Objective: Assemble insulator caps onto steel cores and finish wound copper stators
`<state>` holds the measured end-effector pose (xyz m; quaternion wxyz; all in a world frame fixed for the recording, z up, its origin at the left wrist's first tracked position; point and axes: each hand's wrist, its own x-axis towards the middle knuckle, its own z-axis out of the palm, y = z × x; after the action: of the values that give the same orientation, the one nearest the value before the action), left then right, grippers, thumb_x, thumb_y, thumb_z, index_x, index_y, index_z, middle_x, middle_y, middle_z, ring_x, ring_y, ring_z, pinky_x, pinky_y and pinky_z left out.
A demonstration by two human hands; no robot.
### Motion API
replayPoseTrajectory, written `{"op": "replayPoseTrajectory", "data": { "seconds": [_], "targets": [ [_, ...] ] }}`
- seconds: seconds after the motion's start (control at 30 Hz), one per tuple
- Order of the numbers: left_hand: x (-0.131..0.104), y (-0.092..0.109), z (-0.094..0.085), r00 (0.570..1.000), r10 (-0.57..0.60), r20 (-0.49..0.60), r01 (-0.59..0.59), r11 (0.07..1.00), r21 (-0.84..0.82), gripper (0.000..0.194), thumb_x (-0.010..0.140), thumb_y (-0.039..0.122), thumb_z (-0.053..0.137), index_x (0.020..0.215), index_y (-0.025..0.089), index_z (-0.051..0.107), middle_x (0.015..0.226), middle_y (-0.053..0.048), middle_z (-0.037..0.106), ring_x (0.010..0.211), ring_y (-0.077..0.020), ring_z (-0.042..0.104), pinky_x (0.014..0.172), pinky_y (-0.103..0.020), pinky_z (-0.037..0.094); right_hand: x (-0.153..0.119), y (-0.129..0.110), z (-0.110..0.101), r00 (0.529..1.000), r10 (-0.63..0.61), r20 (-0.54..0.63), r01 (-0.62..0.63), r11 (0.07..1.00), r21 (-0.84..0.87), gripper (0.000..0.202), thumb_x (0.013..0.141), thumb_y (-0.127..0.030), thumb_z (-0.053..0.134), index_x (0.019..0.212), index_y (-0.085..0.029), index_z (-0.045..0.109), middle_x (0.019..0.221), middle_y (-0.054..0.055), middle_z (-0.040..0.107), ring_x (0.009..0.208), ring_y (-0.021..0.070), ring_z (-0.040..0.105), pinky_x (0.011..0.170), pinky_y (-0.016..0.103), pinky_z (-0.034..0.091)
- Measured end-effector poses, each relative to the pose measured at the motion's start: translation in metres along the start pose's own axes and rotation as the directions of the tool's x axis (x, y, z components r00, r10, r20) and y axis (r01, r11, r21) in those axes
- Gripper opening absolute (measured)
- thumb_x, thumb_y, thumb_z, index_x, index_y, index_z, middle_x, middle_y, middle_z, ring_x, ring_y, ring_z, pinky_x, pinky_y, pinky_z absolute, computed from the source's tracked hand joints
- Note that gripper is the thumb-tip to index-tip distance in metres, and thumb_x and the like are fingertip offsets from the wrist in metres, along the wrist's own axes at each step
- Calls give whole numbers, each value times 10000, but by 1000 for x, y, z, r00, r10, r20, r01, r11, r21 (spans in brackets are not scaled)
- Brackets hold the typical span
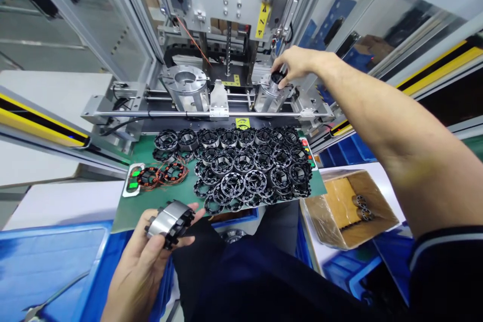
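The person's two hands are well apart, each engaged with a separate part. In the lower left of the frame, the left hand (145, 256) is clasped around a metal-banded ring (170, 219) with black toothed edges, held tilted just in front of the green desk (126, 214). In the upper right, the right hand (298, 63) has its thumb and fingers closed about a dark ring (277, 77) at the top of the right cylindrical fixture (268, 100); the left cylindrical fixture (186, 93) stands upright at upper centre. Stacked black-edged rings (253, 163) fill the centre of the desk, and two rings wound with copper-coloured wire (166, 173) lie to their left, beside a white button box (133, 181). At lower right, a cardboard box (320, 219) contains small rings (363, 207); a blue bin (56, 249) occupies the lower left corner.
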<state>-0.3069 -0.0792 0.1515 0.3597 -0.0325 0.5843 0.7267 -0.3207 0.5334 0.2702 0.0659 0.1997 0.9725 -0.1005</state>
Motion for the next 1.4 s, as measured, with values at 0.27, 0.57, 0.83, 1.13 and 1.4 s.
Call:
{"op": "replayPoseTrajectory", "data": {
  "seconds": [0.27, 0.57, 0.83, 1.13, 1.4],
  "targets": [
    [-6, -2, -7, 1000, 12, 4, -13, 1000, 19, 695, 707, 628, 1131, 1130, 260, 720, 1250, -106, 941, 1118, -379, 939, 705, -240, 739, 2, 6, -5, 999, 24, 32, -25, 999, 22, 438, 702, -190, 1123, 1062, -192, 874, 846, -82, 830, 1019, 144, 744, 1160, 362, 544],
    [2, -17, -19, 993, 115, -35, -116, 993, -22, 717, 760, 663, 1104, 1228, 265, 735, 1003, -49, 921, 874, -329, 941, 820, -356, 784, -68, -22, 91, 986, -27, -167, 23, 999, -28, 1081, 1015, -419, 799, 1895, -44, 299, 2009, 223, 191, 1897, 411, 198, 1540, 664, 228],
    [-4, -11, 17, 891, 290, 348, -264, 957, -122, 537, 1083, 727, 783, 1373, 319, 588, 1091, -60, 866, 789, -264, 867, 787, -390, 689, -74, -45, 96, 980, -12, -196, 19, 999, 35, 981, 1026, -381, 838, 1848, -30, 434, 1924, 361, 341, 1830, 467, 349, 1488, 701, 244],
    [-31, 0, 34, 842, 217, 494, -188, 976, -107, 557, 1177, 717, 636, 1546, 325, 494, 1016, -12, 757, 781, -192, 758, 837, -360, 638, -235, -240, 90, 785, -601, -147, 583, 638, 503, 697, 1071, -627, 862, 1715, -666, 597, 1487, -41, 822, 1327, 337, 807, 1282, 575, 616],
    [-28, -15, 37, 835, 131, 534, 40, 955, -295, 771, 1051, 812, 732, 1582, 292, 526, 1095, -66, 760, 714, -197, 675, 607, -303, 521, -266, -286, 121, 841, -524, -132, 484, 623, 614, 372, 1015, -628, 914, 1351, -551, 775, 1078, 34, 771, 957, 343, 732, 864, 555, 660]
  ]
}}
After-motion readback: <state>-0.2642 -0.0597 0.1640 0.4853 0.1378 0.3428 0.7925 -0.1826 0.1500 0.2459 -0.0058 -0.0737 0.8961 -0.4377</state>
